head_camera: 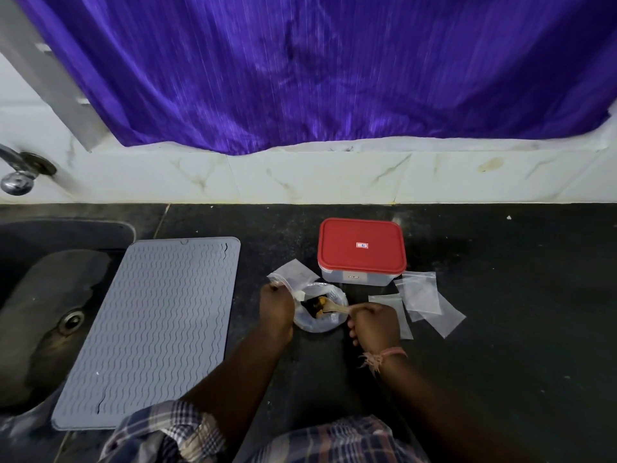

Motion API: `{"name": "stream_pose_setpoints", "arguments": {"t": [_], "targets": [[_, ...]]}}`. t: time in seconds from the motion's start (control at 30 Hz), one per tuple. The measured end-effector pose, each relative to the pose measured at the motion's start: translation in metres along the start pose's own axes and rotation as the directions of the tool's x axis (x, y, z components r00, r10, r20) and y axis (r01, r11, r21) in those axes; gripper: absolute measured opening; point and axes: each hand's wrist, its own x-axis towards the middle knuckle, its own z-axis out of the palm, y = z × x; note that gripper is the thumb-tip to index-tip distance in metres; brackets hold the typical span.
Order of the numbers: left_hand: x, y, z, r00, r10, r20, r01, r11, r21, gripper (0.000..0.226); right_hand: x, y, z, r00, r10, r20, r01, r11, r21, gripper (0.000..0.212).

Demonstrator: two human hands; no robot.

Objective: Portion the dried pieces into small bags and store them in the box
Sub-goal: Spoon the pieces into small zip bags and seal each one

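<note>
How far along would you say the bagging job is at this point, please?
Early. Nothing looks stored: the clear box with the red lid is closed. In hand: the left hand holds a small clear bag while the right hand works a wooden spoon in the large plastic bag of dried pieces. Left: the flat empty bags beside the box.

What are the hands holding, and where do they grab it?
The left hand pinches a small clear bag by its edge. The right hand holds a wooden spoon by its handle end.

Purple curtain (317, 71) above white marbled tiles (317, 177); black counter (500, 295); sink (40, 312) left.
</note>
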Motion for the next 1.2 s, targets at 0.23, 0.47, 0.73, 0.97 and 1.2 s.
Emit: {"name": "stream_pose_setpoints", "arguments": {"t": [0.23,0.47,0.73,0.97,1.2], "targets": [[-0.027,0.028,-0.028,0.927,0.281,-0.248,-0.225,0.946,0.231,0.010,-0.013,-0.010,-0.014,1.000,0.025,0.000,-0.025,0.994,0.109,0.019],[-0.025,0.033,-0.038,0.887,0.449,-0.107,-0.323,0.769,0.552,0.018,-0.017,-0.017,-0.020,0.989,0.133,0.069,-0.140,0.983,0.119,0.016],[-0.036,0.032,-0.031,0.919,0.391,0.043,-0.355,0.778,0.517,0.033,-0.024,-0.041,-0.009,0.977,-0.035,0.210,-0.010,0.977,0.212,0.018],[-0.051,0.034,-0.029,0.892,0.427,0.145,-0.431,0.710,0.557,0.028,-0.030,-0.039,0.008,0.969,-0.240,0.056,0.230,0.963,0.143,0.025],[-0.052,0.029,-0.021,0.914,0.378,0.145,-0.404,0.823,0.400,0.025,-0.033,-0.027,0.020,0.673,-0.717,0.180,0.711,0.561,-0.424,0.023]]}}
